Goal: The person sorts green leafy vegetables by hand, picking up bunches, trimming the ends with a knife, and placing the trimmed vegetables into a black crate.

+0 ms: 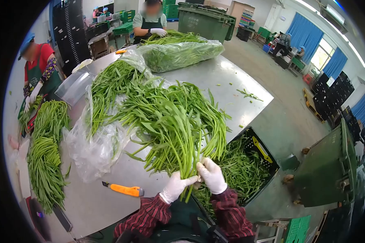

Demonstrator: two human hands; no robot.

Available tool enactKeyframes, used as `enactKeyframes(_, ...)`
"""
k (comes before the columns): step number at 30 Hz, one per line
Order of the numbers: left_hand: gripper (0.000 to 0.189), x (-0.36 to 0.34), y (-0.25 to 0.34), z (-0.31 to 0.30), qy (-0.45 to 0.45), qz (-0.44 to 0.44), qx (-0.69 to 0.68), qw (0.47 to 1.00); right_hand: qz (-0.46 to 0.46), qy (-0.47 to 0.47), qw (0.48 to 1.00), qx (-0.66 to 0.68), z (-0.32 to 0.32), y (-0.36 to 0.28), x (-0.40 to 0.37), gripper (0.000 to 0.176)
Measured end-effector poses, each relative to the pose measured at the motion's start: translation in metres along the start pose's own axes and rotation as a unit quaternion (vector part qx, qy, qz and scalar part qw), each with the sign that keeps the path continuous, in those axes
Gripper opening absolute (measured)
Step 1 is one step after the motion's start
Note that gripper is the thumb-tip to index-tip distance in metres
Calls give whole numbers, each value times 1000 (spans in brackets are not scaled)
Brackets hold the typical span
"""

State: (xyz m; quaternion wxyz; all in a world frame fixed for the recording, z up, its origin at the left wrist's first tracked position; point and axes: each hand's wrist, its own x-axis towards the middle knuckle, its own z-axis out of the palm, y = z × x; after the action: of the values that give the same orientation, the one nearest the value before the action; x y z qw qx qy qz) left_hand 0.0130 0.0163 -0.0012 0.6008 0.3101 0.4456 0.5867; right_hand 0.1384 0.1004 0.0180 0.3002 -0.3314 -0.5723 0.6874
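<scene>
In white gloves, my left hand [177,187] is closed around the lower stems of a bunch of water spinach [181,139]. My right hand [212,175] pinches stems at the right side of the same bunch, close to the left one. The bunch's leafy tops point away from me, over a larger heap of water spinach [150,101] on the metal table [239,81]. Left of my hands lies an orange utility knife [125,189], its blade end pointing left. Some stem ends stick out below my left hand.
Under the table's right edge, a black crate [267,152] holds loose greens. Clear plastic [95,150] lies beside the heap; a bagged pile [180,54] sits farther back. Bundles [46,162] lie on the left. Two co-workers stand across the table. Green bins [322,170] are at right.
</scene>
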Motion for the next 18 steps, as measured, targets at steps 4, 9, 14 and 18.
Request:
enactKeyframes(4,14,-6,-1,-4,-4,-61,-48,997,-296,223,872,-320,17,23,-1,17)
enactKeyframes(9,16,-15,7,-1,35,0,-62,997,22,332,929,-161,-77,38,34,37)
enactKeyframes(14,12,-19,25,-6,98,60,-94,989,75,278,757,-587,-93,59,57,56)
enactKeyframes(18,12,-25,34,-13,165,166,-124,964,235,124,889,-374,-94,76,76,45)
